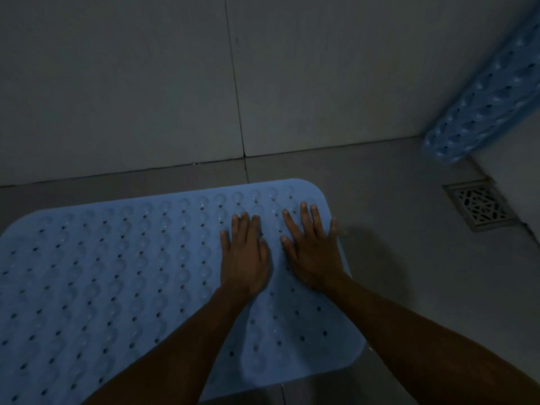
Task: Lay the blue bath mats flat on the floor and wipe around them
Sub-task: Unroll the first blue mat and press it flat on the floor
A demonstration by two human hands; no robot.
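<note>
Left hand (pixel 244 258), right hand (pixel 314 252) flat on dimpled, perforated blue mat (pixel 117 273)

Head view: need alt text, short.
Both hands, left hand and right hand, press flat on a blue bath mat lying on the tiled floor. A second blue mat leans on the wall at right, above a floor drain.

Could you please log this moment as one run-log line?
left hand: flat on blue mat | right hand: flat on it | second mat: against wall | floor drain: uncovered
</note>
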